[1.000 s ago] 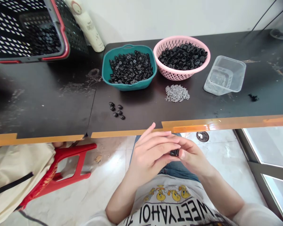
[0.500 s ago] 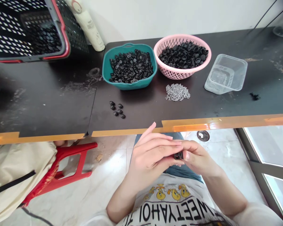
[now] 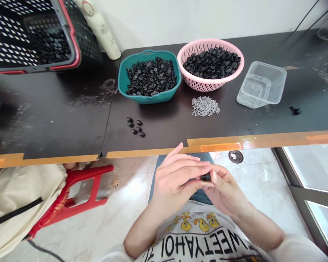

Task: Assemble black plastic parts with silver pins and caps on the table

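Observation:
Just off the table's front edge, over my lap, both hands meet around a small black round plastic part (image 3: 206, 177). My left hand (image 3: 177, 174) pinches it between thumb and fingers, its other fingers stretched out above. From the other side my right hand (image 3: 226, 185) grips the same part, with the thumb pressed on it. Fingers cover most of the part, so its full shape is hidden. On the table beyond lie several finished-looking black round pieces (image 3: 136, 127), grouped to the left, and a pile of small grey pins (image 3: 205, 106).
A teal basin (image 3: 153, 99) and a pink basket (image 3: 205, 86) hold many black parts. A clear plastic container (image 3: 278, 85) stands right of them, near a small black cluster (image 3: 295, 110). At left are a black crate (image 3: 76, 40), a white bottle (image 3: 105, 34) and a red stool (image 3: 94, 189).
My right thumb has shifted up slightly on the black part, and the right palm has turned a little more into view. The part has turned a little between my fingers.

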Demonstrator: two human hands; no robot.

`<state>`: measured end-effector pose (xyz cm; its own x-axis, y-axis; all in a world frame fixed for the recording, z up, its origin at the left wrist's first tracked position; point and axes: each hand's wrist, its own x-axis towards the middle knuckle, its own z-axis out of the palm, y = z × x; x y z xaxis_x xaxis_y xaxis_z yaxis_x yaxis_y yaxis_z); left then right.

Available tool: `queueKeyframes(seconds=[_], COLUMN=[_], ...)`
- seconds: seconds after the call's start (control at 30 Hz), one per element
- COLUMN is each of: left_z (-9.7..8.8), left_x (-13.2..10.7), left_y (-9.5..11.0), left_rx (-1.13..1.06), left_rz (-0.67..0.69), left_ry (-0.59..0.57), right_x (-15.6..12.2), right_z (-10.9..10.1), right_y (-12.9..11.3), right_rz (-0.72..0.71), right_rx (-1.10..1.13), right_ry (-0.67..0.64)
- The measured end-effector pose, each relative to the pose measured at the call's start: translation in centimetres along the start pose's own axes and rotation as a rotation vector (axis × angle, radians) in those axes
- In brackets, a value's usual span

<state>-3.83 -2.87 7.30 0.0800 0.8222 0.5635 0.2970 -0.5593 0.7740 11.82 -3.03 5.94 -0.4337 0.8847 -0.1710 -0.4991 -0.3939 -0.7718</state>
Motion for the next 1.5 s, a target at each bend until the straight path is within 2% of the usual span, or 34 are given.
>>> queueKeyframes(seconds=[0.13,0.27,0.47,0.63,0.87,1.07,1.2,1.37,1.5], left_z=[-0.5,-1.0,-0.6,0.4,1.0,0.9,0.5,-0.4,-1.4], left_x=[0.2,0.0,0.0,0.4,0.9,0.7,0.5,0.3,-0.1], left_y=[0.2,0.2,-0.3,-1.1,-1.8,-2.1,-2.2,-2.2,-2.3], left_rx=[-0.069,-0.098,-0.138,-0.221,-0.170,-0.080,-0.040,-0.063,-0.004], left_rz=[-0.026,-0.085,-0.119,-0.120,-0.105,-0.035,-0.044,-0.106,-0.139], left_ry=[-0.062,-0.140,-0.196,-0.091,-0.036,-0.068,-0.094,-0.194,-0.240], right_x=[-0.3,-0.4,-0.5,0.6,2.3,2.5,2.8,2.8,2.8], right_z=[-0.2,-1.5,-2.9,-3.0,-2.9,-3.2,-3.1,-3.0,-3.0], right_y=[0.2,0.4,0.6,0.0,-1.3,-0.5,0.2,0.8,1.1], right_rz=[-0.026,-0.060,-0.030,-0.018,0.071,0.205,0.273,0.288,0.370], right_rx=[-0.042,-0.152,-0.248,-0.252,-0.085,0.105,0.161,0.149,0.058], right_ry=[-0.056,-0.120,-0.131,-0.062,-0.100,-0.180,-0.166,-0.134,-0.153])
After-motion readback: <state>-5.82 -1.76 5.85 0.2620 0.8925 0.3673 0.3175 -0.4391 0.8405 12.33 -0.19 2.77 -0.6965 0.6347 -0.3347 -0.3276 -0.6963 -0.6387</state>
